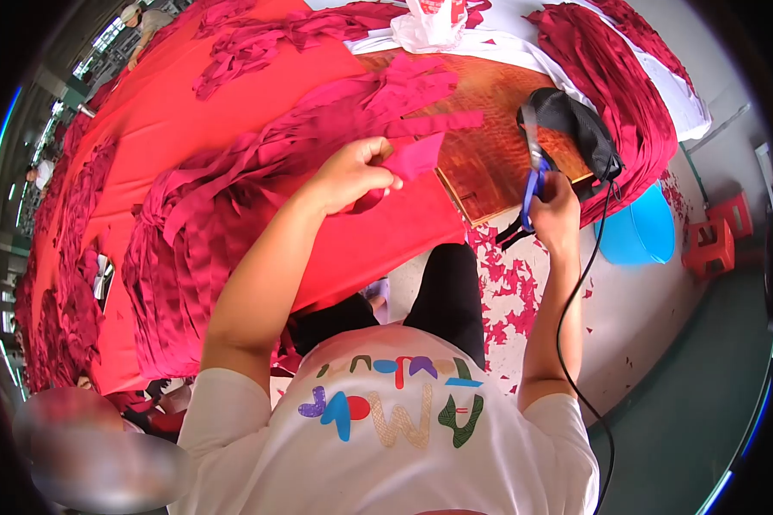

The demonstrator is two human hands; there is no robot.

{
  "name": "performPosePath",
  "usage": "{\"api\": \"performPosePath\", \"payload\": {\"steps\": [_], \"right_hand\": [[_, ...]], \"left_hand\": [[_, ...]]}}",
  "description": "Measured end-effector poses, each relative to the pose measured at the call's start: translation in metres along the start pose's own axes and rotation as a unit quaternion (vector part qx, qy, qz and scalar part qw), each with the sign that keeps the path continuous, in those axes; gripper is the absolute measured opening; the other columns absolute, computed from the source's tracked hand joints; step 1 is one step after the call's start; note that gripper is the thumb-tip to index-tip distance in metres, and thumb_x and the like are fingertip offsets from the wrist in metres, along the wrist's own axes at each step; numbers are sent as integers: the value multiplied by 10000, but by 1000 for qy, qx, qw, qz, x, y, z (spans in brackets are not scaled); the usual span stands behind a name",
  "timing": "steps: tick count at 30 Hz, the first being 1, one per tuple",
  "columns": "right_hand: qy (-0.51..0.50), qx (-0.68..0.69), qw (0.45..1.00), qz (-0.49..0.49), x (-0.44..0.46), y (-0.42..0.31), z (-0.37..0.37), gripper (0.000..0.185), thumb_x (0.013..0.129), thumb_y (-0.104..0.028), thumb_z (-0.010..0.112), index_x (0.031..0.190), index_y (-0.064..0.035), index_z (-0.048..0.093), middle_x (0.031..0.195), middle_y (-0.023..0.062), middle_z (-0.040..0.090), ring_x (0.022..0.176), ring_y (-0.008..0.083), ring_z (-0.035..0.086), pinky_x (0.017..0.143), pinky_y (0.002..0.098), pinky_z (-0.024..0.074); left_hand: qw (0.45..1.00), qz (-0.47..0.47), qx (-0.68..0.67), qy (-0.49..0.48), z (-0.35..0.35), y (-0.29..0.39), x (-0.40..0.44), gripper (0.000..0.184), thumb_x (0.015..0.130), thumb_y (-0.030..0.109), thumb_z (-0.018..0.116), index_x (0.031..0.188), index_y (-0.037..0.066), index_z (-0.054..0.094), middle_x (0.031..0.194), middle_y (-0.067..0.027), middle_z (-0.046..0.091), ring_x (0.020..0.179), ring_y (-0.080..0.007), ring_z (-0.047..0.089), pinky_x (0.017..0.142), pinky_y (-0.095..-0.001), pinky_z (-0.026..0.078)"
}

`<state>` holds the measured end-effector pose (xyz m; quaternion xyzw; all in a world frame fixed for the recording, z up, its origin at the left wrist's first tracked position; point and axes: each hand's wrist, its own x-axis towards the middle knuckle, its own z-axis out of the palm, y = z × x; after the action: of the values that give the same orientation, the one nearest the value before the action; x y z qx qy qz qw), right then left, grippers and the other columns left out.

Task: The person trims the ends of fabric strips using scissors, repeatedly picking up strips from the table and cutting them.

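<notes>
My left hand (358,176) is closed on a dark red fabric strip (418,156), pinched between thumb and fingers above the table. The strip's free end points right, over the wooden board's edge. Blue-handled scissors (532,190) are in my right hand (557,213), their blades pointing up and blurred. They are apart from the fabric in my left hand. A long heap of dark red fabric strips (180,240) lies beside my left forearm, and more strips lie beyond my left hand.
Bright red cloth (258,103) covers much of the table, with a bare wooden board (481,86) at right. A black bag (567,120) with a cord lies near the scissors. A blue bucket (640,227), red stools (711,249) and fabric scraps (508,296) are on the floor.
</notes>
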<state>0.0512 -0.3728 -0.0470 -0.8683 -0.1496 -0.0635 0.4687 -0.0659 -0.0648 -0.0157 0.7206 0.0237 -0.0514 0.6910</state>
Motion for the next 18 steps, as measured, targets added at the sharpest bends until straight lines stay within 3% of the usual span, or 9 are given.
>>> {"api": "performPosePath", "payload": {"steps": [1,3,5,6,7,8,9,12,18], "right_hand": [[6,73,997,15,-14,2,-5,158,732,-39,618,870,-5,548,739,100,612,659,147,582,639,287,483],[-37,404,914,7,-53,4,-7,253,641,-3,514,894,-6,499,757,77,572,678,181,595,639,283,502],[-79,490,868,22,-88,-4,-1,306,573,3,475,878,-8,493,754,83,559,670,199,598,640,315,510],[-82,514,852,51,-106,-16,8,250,638,9,552,881,-19,499,731,70,549,658,191,587,638,309,496],[-110,443,889,44,-120,-13,14,236,732,-40,676,864,-42,480,721,62,554,659,171,575,623,293,474],[-128,506,852,49,-131,-9,26,300,793,-117,739,833,-64,447,727,67,574,645,151,565,609,280,458],[-139,511,847,53,-136,-16,33,316,799,-200,730,865,-62,453,751,112,591,629,184,560,592,289,444],[-80,526,833,150,-135,-33,46,183,852,-52,685,898,-52,508,973,201,679,694,178,639,610,284,514],[-51,567,808,149,-123,-50,60,263,803,-25,735,873,-82,488,743,48,589,615,179,614,565,284,493]], "left_hand": [[999,10,-31,-13,6,-2,-7,124,776,-7,632,858,52,560,806,-20,616,705,-78,553,643,-242,445],[999,17,-28,-18,15,-12,-16,136,776,-10,610,887,55,565,806,-18,619,694,-73,545,628,-235,433],[997,-2,-71,-32,23,-21,-24,192,770,-36,565,940,54,574,814,-21,623,691,-71,539,626,-233,427],[997,-9,-72,-40,28,-23,-26,192,770,-36,565,940,54,574,814,-21,623,691,-71,539,626,-233,427],[996,-12,-79,-44,33,-24,-29,229,766,-47,547,970,52,576,820,-24,627,688,-72,538,627,-232,426],[995,-15,-85,-48,35,-25,-31,267,761,-58,528,1000,50,578,825,-27,631,684,-72,538,627,-231,424],[995,-21,-81,-54,36,-26,-31,267,761,-58,528,1000,50,578,825,-27,631,684,-72,538,627,-231,424],[995,-22,-67,-67,36,-27,-32,300,755,-65,515,1024,49,580,843,-31,638,699,-72,542,643,-227,429],[989,-26,-50,-133,37,-22,-40,330,753,-71,501,1052,48,572,883,-8,637,791,-60,570,707,-214,440]]}}
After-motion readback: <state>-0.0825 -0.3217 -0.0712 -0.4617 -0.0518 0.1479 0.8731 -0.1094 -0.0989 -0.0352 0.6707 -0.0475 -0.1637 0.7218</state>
